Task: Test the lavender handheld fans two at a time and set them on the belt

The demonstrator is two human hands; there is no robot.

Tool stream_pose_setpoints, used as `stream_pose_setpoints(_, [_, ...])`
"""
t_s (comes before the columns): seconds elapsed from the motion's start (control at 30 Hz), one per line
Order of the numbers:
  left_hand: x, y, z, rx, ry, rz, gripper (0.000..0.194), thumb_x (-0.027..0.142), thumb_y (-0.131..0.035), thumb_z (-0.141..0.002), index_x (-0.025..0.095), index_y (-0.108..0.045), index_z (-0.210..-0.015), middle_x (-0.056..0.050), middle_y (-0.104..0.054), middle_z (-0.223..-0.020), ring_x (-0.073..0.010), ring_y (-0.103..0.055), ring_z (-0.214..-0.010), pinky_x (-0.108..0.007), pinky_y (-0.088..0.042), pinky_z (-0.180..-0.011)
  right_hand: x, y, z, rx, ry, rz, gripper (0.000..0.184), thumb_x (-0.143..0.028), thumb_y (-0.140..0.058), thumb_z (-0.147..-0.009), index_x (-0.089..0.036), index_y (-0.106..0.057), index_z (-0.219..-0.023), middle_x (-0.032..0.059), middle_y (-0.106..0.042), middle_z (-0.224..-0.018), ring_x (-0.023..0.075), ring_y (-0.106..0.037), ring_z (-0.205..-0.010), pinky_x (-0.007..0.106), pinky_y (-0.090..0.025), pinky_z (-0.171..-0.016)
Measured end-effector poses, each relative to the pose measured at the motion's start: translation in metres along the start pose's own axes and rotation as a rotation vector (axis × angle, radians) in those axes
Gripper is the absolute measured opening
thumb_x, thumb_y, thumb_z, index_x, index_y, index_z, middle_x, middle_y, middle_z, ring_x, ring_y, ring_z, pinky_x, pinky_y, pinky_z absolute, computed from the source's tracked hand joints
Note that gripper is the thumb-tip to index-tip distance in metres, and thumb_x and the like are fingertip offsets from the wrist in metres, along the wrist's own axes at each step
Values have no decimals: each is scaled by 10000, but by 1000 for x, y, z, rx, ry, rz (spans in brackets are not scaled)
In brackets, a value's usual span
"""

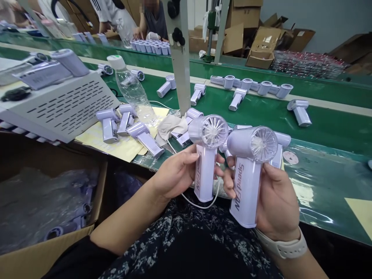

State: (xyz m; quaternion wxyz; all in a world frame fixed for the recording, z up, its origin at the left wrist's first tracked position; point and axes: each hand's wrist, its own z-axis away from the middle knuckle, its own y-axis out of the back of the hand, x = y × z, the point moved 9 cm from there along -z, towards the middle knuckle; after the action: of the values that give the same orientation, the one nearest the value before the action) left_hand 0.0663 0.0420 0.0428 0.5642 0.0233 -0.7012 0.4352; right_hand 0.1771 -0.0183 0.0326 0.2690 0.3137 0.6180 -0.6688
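Observation:
Two pale purple handheld fans stand upright side by side in front of me, their clear round grilles facing my way. My left hand [177, 170] is closed around the handle of the left fan [205, 174]. Around the handle of the right fan [247, 190], my right hand [279, 197] is wrapped, a light watch strap on its wrist. Both handles carry "Speed FAN" lettering. A thin white cable [200, 206] loops behind and below the left fan. More fans, partly hidden, lie on the bench just behind the two I hold.
Several fans [147, 139] lie on yellow paper at the left, near a clear plastic bottle [132, 91] and a vented metal box [72, 104]. More fans [300, 112] rest on the green conveyor [334, 120]. A grey post [181, 66] rises mid-view. Below left is an open carton [99, 201]. People work across the line.

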Motion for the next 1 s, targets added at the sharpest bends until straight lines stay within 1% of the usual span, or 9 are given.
stream_pose_setpoints(0.1, [5,2,4,21,-21,-118,399,289,-743,-900,185,-619,-1265,-100,-772,-1140,-274,-775,-1001,-377,-626,-844,-9,8,2,20,90,-2,308,-486,-548,-945,-261,-745,-875,65,-691,-749,230,-624,-617,342,-535,-513])
stream_pose_setpoints(0.2, [8,5,8,49,-43,-220,464,310,-809,-876,199,-590,-1269,-103,-771,-1178,-280,-773,-1041,-386,-625,-873,-15,21,3,100,180,51,276,-469,-571,-962,-278,-770,-939,72,-757,-844,271,-724,-756,438,-636,-692])
stream_pose_setpoints(0.3, [9,5,11,43,-59,-251,529,383,-873,-815,207,-588,-1224,-101,-777,-1166,-280,-776,-1019,-380,-627,-855,-13,31,3,167,205,119,272,-438,-545,-1011,-293,-775,-1034,69,-794,-958,293,-764,-886,502,-647,-832])
stream_pose_setpoints(0.47, [7,8,11,64,-66,-296,610,459,-872,-803,211,-569,-1270,-124,-780,-1168,-290,-772,-1034,-379,-625,-856,-4,36,1,233,165,103,238,-399,-584,-1021,-311,-745,-1172,41,-809,-977,253,-779,-838,423,-670,-755])
stream_pose_setpoints(0.63, [6,13,9,80,-74,-327,570,480,-858,-810,198,-576,-1217,-134,-768,-1156,-279,-765,-1015,-363,-623,-830,6,36,-3,297,107,41,205,-326,-588,-1006,-269,-768,-1085,48,-819,-914,236,-777,-742,376,-671,-675])
stream_pose_setpoints(0.8, [16,9,10,65,-103,-453,463,393,-857,-819,197,-617,-1163,-108,-760,-1134,-243,-755,-987,-340,-601,-834,-5,35,1,213,257,133,213,-363,-591,-999,-262,-772,-1052,64,-808,-936,281,-773,-833,444,-658,-752])
stream_pose_setpoints(0.87, [28,3,14,75,-211,-603,404,327,-863,-806,203,-669,-1138,-95,-778,-1110,-255,-758,-1010,-366,-595,-879,-20,29,9,132,364,265,231,-395,-704,-941,-278,-745,-1136,82,-800,-1077,333,-753,-1035,509,-627,-889])
stream_pose_setpoints(0.93, [47,-8,23,83,-444,-800,288,286,-842,-824,212,-730,-1079,-91,-803,-1121,-287,-748,-1116,-449,-548,-1040,-35,17,19,28,477,477,396,-328,-854,-823,-297,-712,-1191,93,-756,-1273,378,-666,-1254,555,-554,-1033])
stream_pose_setpoints(1.0, [60,-21,36,89,-714,-1017,121,255,-758,-906,237,-771,-1025,-71,-817,-1157,-288,-716,-1232,-532,-383,-1232,-45,3,28,-106,579,694,478,-257,-901,-777,-321,-693,-1202,80,-687,-1421,386,-572,-1385,584,-457,-1145])
